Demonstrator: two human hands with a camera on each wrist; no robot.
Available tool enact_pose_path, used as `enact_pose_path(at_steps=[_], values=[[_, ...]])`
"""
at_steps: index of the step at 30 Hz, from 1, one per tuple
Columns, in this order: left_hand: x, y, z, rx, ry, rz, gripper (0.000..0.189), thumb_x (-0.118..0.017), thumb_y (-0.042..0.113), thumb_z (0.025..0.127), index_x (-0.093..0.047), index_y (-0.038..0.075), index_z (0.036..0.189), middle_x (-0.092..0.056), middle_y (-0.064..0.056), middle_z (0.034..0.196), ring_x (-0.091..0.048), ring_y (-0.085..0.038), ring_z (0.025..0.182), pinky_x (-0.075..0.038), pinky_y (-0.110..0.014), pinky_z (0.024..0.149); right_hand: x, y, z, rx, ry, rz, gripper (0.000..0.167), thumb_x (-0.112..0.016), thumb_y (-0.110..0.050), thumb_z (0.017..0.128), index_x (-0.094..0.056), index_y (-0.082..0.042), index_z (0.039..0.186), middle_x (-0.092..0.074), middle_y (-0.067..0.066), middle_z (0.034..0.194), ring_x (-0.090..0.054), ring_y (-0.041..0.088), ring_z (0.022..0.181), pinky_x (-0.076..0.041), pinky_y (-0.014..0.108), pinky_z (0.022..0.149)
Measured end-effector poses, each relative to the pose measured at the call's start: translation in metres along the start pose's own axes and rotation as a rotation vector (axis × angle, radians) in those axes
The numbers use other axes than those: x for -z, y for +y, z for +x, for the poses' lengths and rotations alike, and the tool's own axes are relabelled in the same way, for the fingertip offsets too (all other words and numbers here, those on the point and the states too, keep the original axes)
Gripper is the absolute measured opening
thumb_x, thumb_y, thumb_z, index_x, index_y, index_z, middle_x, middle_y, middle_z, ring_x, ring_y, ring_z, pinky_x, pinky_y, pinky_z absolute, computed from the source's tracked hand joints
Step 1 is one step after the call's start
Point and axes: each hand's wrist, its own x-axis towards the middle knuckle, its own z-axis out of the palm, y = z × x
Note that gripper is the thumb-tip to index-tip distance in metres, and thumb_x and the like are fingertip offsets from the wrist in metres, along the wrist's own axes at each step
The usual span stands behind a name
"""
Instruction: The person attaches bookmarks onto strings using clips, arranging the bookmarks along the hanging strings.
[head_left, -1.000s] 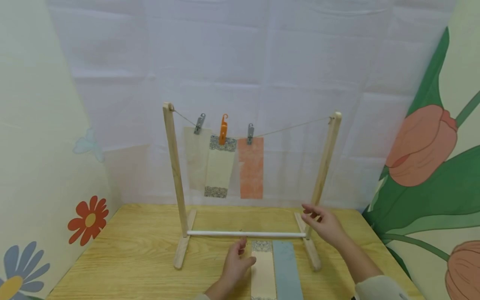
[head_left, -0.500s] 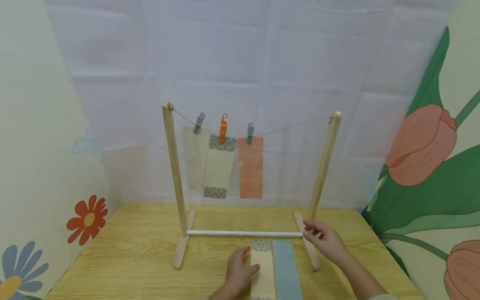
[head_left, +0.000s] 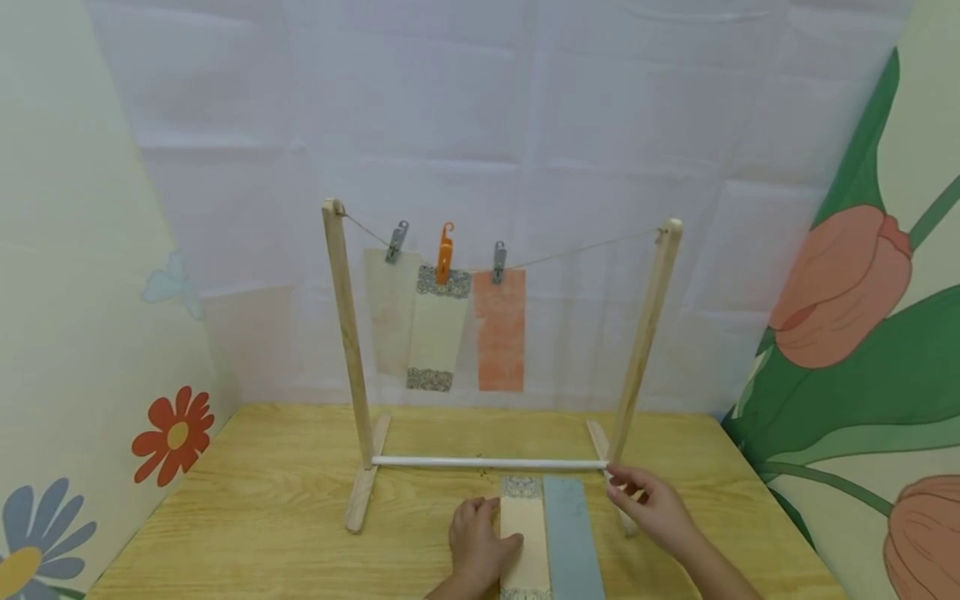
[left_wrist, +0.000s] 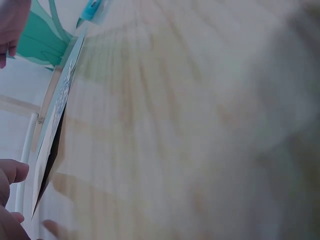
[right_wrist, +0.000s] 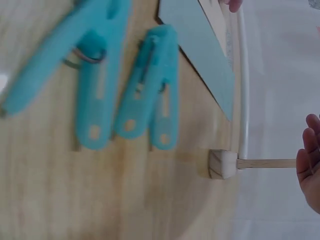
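A cream card with lacy patterned ends [head_left: 534, 542] lies on the table, and a blue-grey card [head_left: 573, 537] lies along its right side. At the cream card's left edge is my left hand [head_left: 480, 546], its thumb over the card in the head view; whether it touches cannot be told. In the left wrist view the card's edge [left_wrist: 47, 165] shows a dark gap beneath. My right hand [head_left: 654, 510] hovers by the rack's right foot with fingers loosely bent, holding nothing. Two turquoise clothes pegs [right_wrist: 147, 85] lie on the table in the right wrist view.
A wooden rack [head_left: 643, 350] with a white crossbar [head_left: 487, 462] stands behind the cards. From its string hang a pale card [head_left: 390, 333], a lacy-ended card [head_left: 437, 333] and an orange-pink card [head_left: 501, 342], held by two grey pegs [head_left: 498, 260] and an orange one [head_left: 445, 257].
My left hand has moved down and slightly right to the cream card's edge. My right hand has come down from beside the right post towards the rack's foot. The cards stay put.
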Motion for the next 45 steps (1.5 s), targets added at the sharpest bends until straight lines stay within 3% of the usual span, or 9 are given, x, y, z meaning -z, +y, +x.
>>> enact_pose_path(at_steps=[6, 15, 25, 35, 41, 45], values=[[-0.001, -0.001, -0.003, -0.012, -0.052, 0.002, 0.066, -0.083, 0.027, 0.058, -0.064, -0.003, 0.113, -0.053, -0.026, 0.119, -0.041, -0.046, 0.122, -0.030, -0.062, 0.105, -0.009, 0.008, -0.010, 0.012, 0.006, -0.025, 0.032, -0.068, -0.010, 0.090, -0.066, 0.004, 0.118, -0.070, 0.010, 0.097, -0.052, -0.005, 0.077, -0.046, 0.019, 0.065], [-0.004, -0.002, -0.007, -0.027, -0.170, 0.096, 0.091, -0.085, 0.047, 0.058, -0.054, -0.006, 0.124, -0.043, -0.033, 0.135, -0.028, -0.054, 0.136, -0.018, -0.067, 0.113, -0.012, 0.012, -0.020, -0.096, 0.032, -0.007, 0.032, -0.069, -0.012, 0.089, -0.067, 0.001, 0.119, -0.071, 0.008, 0.099, -0.052, -0.003, 0.077, -0.045, 0.019, 0.066], [-0.001, -0.002, -0.006, -0.047, -0.144, 0.124, 0.090, -0.088, 0.038, 0.053, -0.055, -0.009, 0.122, -0.046, -0.032, 0.132, -0.033, -0.053, 0.132, -0.024, -0.066, 0.111, -0.007, 0.021, -0.027, -0.140, -0.049, -0.033, 0.037, -0.067, -0.016, 0.090, -0.064, 0.003, 0.122, -0.069, 0.008, 0.099, -0.054, -0.002, 0.079, -0.045, 0.020, 0.067], [0.010, 0.002, 0.001, -0.012, -0.149, 0.185, 0.076, -0.089, 0.029, 0.053, -0.060, -0.008, 0.113, -0.052, -0.024, 0.121, -0.043, -0.042, 0.118, -0.036, -0.060, 0.100, 0.002, 0.032, -0.035, -0.205, -0.156, -0.047, 0.044, -0.062, -0.026, 0.095, -0.061, 0.004, 0.127, -0.070, 0.009, 0.104, -0.054, 0.001, 0.081, -0.043, 0.022, 0.066], [0.014, 0.003, 0.004, 0.047, -0.171, 0.186, 0.071, -0.090, 0.027, 0.054, -0.061, -0.004, 0.111, -0.051, -0.021, 0.115, -0.043, -0.039, 0.112, -0.036, -0.059, 0.096, 0.004, 0.040, -0.040, -0.190, -0.158, -0.036, 0.044, -0.063, -0.023, 0.094, -0.060, 0.007, 0.126, -0.073, 0.013, 0.103, -0.054, -0.001, 0.078, -0.044, 0.020, 0.065], [0.015, 0.003, 0.002, 0.048, -0.167, 0.191, 0.071, -0.091, 0.026, 0.054, -0.061, -0.003, 0.111, -0.050, -0.018, 0.111, -0.043, -0.038, 0.108, -0.037, -0.057, 0.093, 0.003, 0.043, -0.041, -0.209, -0.136, -0.049, 0.044, -0.064, -0.025, 0.094, -0.061, 0.005, 0.126, -0.073, 0.011, 0.104, -0.054, -0.001, 0.078, -0.044, 0.020, 0.065]])
